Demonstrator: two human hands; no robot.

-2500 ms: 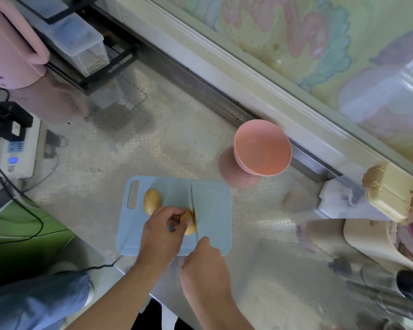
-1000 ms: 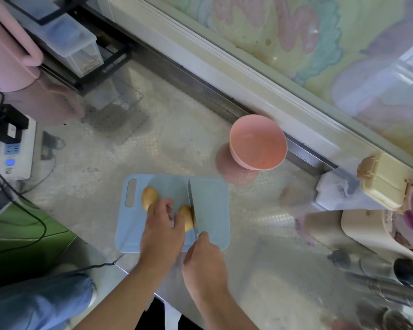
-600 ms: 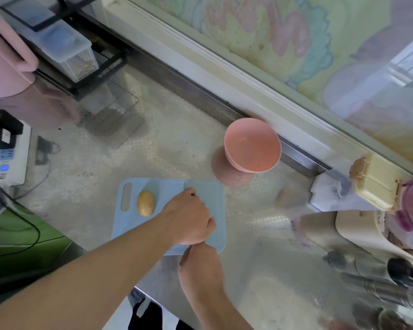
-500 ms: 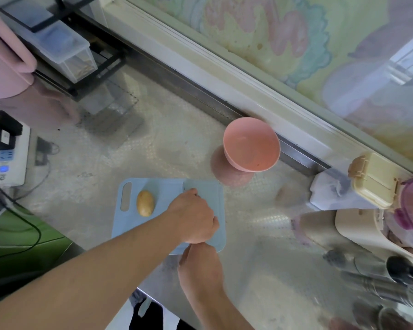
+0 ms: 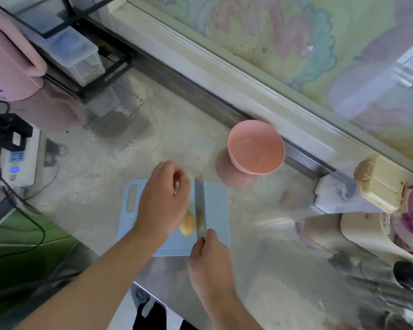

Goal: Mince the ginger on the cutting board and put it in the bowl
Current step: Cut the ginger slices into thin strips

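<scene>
A light blue cutting board [image 5: 216, 206] lies on the counter in front of me. A yellowish ginger piece [image 5: 187, 223] rests on it, right beside a knife blade [image 5: 200, 206] that stands edge-down along the board. My right hand [image 5: 209, 260] grips the knife handle at the board's near edge. My left hand [image 5: 163, 201] hovers over the board's left half with fingers loosely curled, holding nothing, and hides whatever lies under it. The pink bowl [image 5: 256, 146] stands empty beyond the board's far right corner.
A white power strip [image 5: 19, 158] with cables sits at the left. A pink jug [image 5: 8, 63] and a wire rack with a clear box [image 5: 74, 53] stand at the back left. Cream containers [image 5: 379, 184] and metal utensils [image 5: 377, 277] crowd the right side.
My left hand has lifted off the knife's spine and drawn back to the left over the board. One ginger piece now shows beside the blade; the left piece is hidden under the hand.
</scene>
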